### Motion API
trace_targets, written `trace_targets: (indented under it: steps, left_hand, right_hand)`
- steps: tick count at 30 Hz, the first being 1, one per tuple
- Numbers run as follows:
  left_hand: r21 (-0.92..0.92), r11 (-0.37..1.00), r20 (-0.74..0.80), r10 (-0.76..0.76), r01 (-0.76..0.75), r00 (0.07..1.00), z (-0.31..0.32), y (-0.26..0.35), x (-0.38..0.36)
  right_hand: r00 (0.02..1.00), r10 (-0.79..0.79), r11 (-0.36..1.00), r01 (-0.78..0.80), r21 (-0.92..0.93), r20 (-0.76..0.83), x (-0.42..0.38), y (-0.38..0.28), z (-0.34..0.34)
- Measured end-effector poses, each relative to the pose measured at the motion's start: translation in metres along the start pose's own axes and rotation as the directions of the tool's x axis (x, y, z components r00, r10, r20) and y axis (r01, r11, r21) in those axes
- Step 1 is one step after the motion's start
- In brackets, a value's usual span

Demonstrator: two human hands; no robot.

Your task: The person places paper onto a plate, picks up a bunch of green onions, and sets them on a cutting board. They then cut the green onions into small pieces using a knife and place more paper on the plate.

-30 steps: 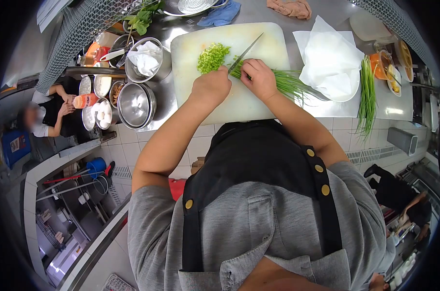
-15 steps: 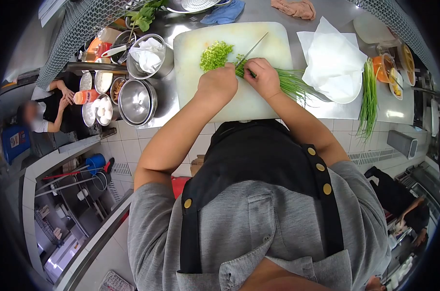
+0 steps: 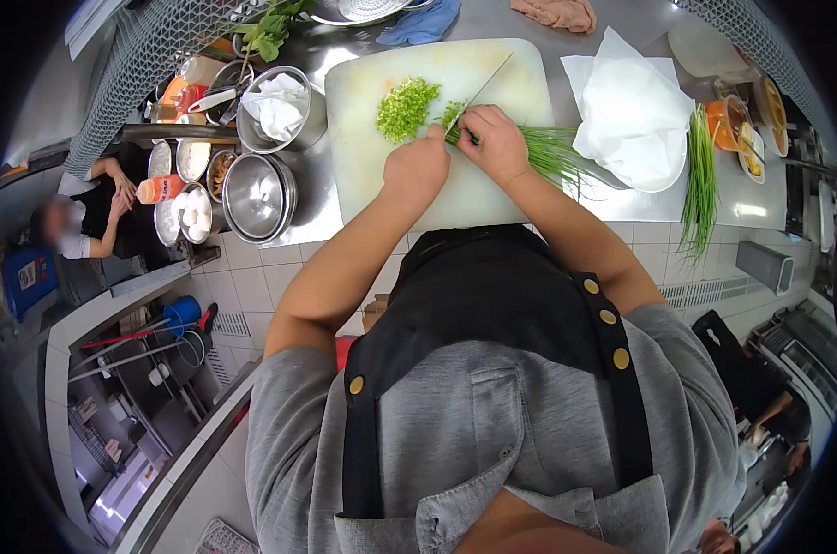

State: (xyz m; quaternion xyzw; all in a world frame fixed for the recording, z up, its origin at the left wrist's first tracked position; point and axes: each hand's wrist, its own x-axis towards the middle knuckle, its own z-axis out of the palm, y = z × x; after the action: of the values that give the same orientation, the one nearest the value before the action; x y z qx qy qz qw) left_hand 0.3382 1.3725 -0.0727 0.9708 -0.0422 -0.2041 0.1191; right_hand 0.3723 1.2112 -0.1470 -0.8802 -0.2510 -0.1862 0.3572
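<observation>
My left hand is closed in a fist around the handle of a kitchen knife; the handle is hidden, and the blade points away to the upper right. Bent fingers of my right hand press on a bunch of spring onions, right beside the blade. Their long green ends trail off to the right. A few cut bits lie by the blade, and a larger heap of chopped spring onion sits to the left. All this rests on a white cutting board.
White paper covers a plate on the right, with more green stalks hanging over the counter edge. Metal bowls and a tissue-filled pot stand left. Cloths lie behind. A co-worker is at far left.
The camera view has shifted slightly. My right hand and the knife blade have changed position a little at the spring onions; both hands keep their grip.
</observation>
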Motion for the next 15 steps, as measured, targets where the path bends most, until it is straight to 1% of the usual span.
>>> trace_targets:
  steps: [2, 5, 7, 9, 12, 14, 15]
  left_hand:
    - [-0.001, 1.000, -0.058, 0.029, -0.029, 0.998, 0.004, 0.001, 0.006]
    - [-0.013, 0.998, -0.035, 0.062, -0.062, 0.997, -0.010, -0.006, 0.013]
    - [0.005, 0.997, -0.036, 0.081, -0.081, 0.996, -0.026, -0.004, 0.003]
    - [0.024, 0.995, -0.030, 0.098, -0.097, 0.995, -0.028, -0.003, -0.007]
    - [0.045, 0.997, -0.020, 0.066, -0.065, 0.998, -0.019, -0.001, -0.009]
    - [-0.001, 1.000, 0.003, -0.015, 0.015, 1.000, -0.004, 0.003, -0.003]
    - [-0.001, 1.000, 0.003, -0.010, 0.010, 1.000, -0.001, 0.005, 0.001]
  right_hand:
    - [1.000, 0.002, 1.000, -0.002, 0.002, -0.003, 0.000, -0.001, -0.001]
    - [1.000, -0.007, 1.000, 0.008, 0.013, -0.023, -0.001, -0.001, -0.001]
    - [1.000, -0.014, 1.000, 0.014, 0.007, -0.023, 0.000, 0.000, -0.002]
    - [1.000, -0.017, 1.000, 0.017, 0.005, -0.021, -0.001, -0.001, -0.002]
    - [0.999, -0.019, 1.000, 0.019, -0.005, -0.025, -0.001, 0.000, -0.001]
    - [0.999, -0.029, 0.999, 0.029, -0.013, -0.028, -0.001, 0.001, 0.000]
    - [0.999, -0.028, 0.999, 0.028, -0.017, -0.030, -0.001, 0.001, 0.000]
